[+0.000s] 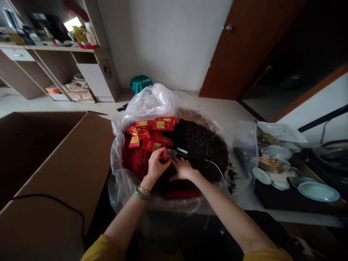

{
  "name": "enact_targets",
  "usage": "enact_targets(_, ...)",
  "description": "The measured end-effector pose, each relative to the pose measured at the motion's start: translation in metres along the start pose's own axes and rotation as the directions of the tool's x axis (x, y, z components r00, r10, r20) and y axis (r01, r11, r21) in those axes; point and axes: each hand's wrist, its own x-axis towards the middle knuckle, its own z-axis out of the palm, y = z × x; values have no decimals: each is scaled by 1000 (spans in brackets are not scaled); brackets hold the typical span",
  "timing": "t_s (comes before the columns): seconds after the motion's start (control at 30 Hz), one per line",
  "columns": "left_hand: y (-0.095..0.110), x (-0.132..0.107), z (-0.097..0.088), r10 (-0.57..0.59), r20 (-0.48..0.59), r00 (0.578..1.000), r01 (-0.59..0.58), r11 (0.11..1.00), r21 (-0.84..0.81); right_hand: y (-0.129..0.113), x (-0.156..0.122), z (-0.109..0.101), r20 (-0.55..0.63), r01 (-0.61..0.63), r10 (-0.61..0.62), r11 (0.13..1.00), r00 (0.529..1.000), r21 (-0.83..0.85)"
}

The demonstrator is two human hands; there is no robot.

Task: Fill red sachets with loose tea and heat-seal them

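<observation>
My left hand (pixel 157 164) pinches a small red packet (pixel 167 154) whose mouth looks dark and silvery. Close beside it, my right hand (pixel 182 168) holds nothing I can see, fingers apart and reaching toward the packet's lower side. Just beyond the fingers lies a flat black device (pixel 191 156) with a white label and a white cable. Both hands are over a wide container lined with clear plastic (pixel 119 181). Dark dried leaves, like loose tea (pixel 203 136), fill its right side. Filled red packets (pixel 157 136) lie loosely on a stack of flat red packets (pixel 136 159) at left.
An open cardboard box (pixel 65 163) stands at left, a black cable over its side. At right, a dark low table (pixel 272 201) holds glass dishes (pixel 318 191) and a clear bag. Behind are a shelf unit (pixel 106 69), a green covered object (pixel 140 83) and a wooden door (pixel 233 47).
</observation>
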Motion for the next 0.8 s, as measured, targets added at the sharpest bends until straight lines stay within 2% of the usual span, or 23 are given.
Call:
enact_targets(0.13,-2,0,0,11,-3,1000,-11,1000,-1,-18,-10,-2,22,11,-10,999,1000,-46)
enact_targets(0.33,-1,0,0,11,11,1000,-11,1000,0,-16,-22,5,-1,48,-48,996,999,-78)
enact_targets(0.43,-2,-1,0,3,17,1000,-3,1000,9,-11,-20,4,-50,73,-73,997,996,5)
enact_targets(0.5,-3,-1,0,3,22,1000,-3,1000,17,-2,-20,-2,-111,98,-83,985,990,142)
enact_targets(0.63,-5,-1,1,3,35,999,-3,1000,11,18,-29,-28,-232,144,-36,871,972,470)
enact_targets(0.7,-6,-1,2,-3,47,999,2,1000,7,23,-37,-46,-246,159,-3,769,969,619)
enact_targets(0.8,-7,-2,3,-6,60,998,6,1000,0,19,-47,-72,-263,210,2,601,965,772)
